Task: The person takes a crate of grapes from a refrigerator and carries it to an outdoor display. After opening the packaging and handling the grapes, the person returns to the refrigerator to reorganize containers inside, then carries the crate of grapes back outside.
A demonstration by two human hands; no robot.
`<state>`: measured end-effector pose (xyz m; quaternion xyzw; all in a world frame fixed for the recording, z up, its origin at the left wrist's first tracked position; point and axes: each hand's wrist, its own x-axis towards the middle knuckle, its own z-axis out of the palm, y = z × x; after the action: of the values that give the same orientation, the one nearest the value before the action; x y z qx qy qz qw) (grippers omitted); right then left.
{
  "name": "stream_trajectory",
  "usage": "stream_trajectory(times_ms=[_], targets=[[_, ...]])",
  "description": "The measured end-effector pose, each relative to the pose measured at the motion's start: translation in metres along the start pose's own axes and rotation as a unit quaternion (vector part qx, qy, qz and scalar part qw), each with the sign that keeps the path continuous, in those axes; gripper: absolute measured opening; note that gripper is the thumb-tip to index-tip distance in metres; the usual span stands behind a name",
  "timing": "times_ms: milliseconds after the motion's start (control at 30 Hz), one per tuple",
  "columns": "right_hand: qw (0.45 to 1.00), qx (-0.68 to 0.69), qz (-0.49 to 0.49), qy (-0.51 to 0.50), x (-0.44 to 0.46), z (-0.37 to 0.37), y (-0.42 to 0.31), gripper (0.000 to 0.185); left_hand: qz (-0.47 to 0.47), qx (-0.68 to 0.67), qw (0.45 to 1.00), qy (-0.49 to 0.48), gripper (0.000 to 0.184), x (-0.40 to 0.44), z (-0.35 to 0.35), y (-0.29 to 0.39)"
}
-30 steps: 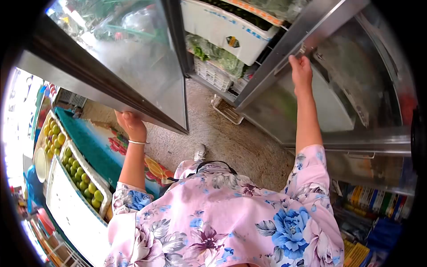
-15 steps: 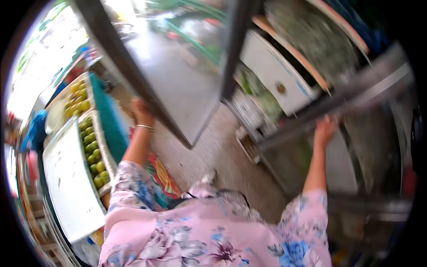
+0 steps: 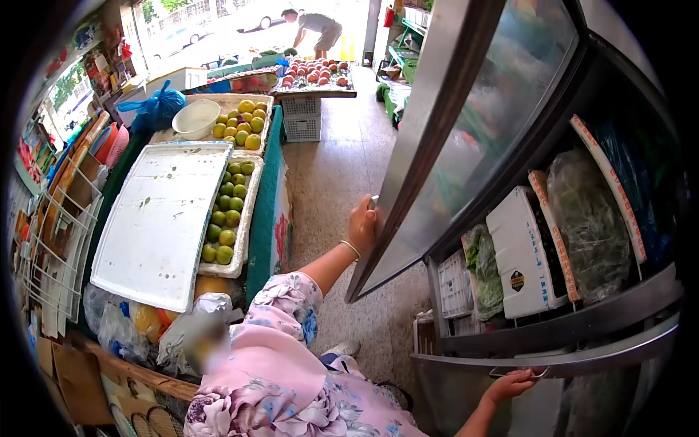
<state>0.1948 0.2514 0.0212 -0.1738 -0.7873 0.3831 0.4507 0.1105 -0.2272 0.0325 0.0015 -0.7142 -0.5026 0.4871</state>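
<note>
My left hand [image 3: 362, 224] is closed round the handle [image 3: 374, 201] on the edge of the upper glass door [image 3: 480, 138], which stands open. Down at the right, my right hand [image 3: 510, 384] has its fingers hooked over the metal handle [image 3: 537, 374] of the lower door [image 3: 466, 386]. That lower door looks slightly ajar. Inside the upper part of the refrigerated cabinet, a white foam box [image 3: 526, 251] stands beside bagged leafy greens [image 3: 486, 280] and a large clear bag of produce [image 3: 588, 226].
At left, a foam tray of green fruit [image 3: 231, 207] lies beside a white foam lid [image 3: 160, 222]. Yellow fruit [image 3: 244, 124], a white bowl [image 3: 195, 119] and a blue plastic bag [image 3: 156, 108] sit behind. Red fruit [image 3: 317, 71] lies farther off. Another person [image 3: 317, 29] bends outside the shopfront.
My view has swung up and left, bringing the fruit stand and street into sight. The doors now appear farther right. Both hands are still at the cabinet doors.
</note>
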Motion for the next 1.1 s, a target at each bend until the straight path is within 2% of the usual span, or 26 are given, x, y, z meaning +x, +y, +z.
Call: stream_trajectory(times_ms=[133, 200, 300, 500, 600, 667, 867, 933, 967, 1033, 1100], targets=[[0.999, 0.043, -0.022, 0.015, -0.012, -0.006, -0.010, 0.022, -0.014, 0.006, 1.000, -0.010, 0.064, -0.010, 0.006, 0.026], [0.997, 0.032, -0.063, -0.011, -0.015, -0.010, -0.004, 0.023, -0.027, 0.009, 0.999, -0.022, 0.063, -0.018, 0.010, 0.033], [0.996, 0.003, -0.093, 0.007, -0.020, -0.013, -0.009, 0.023, -0.035, -0.006, 0.999, -0.039, 0.064, -0.030, 0.018, 0.041], [0.997, 0.056, -0.052, -0.013, -0.023, -0.015, 0.000, 0.029, -0.014, -0.017, 0.999, -0.045, 0.063, -0.047, 0.031, 0.054], [0.995, 0.051, -0.082, 0.013, -0.022, -0.012, -0.012, 0.023, -0.013, -0.037, 0.997, -0.067, 0.064, -0.047, 0.033, 0.054], [0.996, 0.062, -0.063, 0.015, -0.023, -0.010, -0.014, 0.023, -0.011, -0.044, 0.997, -0.067, 0.064, -0.044, 0.031, 0.051], [0.997, 0.037, -0.056, 0.033, -0.023, -0.010, -0.006, 0.024, 0.009, -0.040, 0.996, -0.084, 0.063, -0.011, 0.004, 0.018], [0.998, 0.015, 0.003, 0.063, -0.021, -0.011, -0.001, 0.021, 0.014, -0.033, 0.997, -0.069, 0.062, 0.007, -0.008, 0.003], [0.998, 0.020, -0.001, 0.059, -0.018, -0.013, 0.008, 0.021, 0.018, -0.036, 0.997, -0.060, 0.061, 0.015, -0.013, -0.005], [0.969, -0.130, -0.182, 0.105, -0.010, -0.015, 0.026, 0.039, 0.024, -0.036, 0.998, -0.047, 0.060, 0.032, -0.023, -0.020], [0.977, -0.088, -0.165, 0.100, -0.009, -0.014, 0.025, 0.039, -0.029, -0.047, 0.996, -0.074, 0.060, 0.049, -0.034, -0.036]])
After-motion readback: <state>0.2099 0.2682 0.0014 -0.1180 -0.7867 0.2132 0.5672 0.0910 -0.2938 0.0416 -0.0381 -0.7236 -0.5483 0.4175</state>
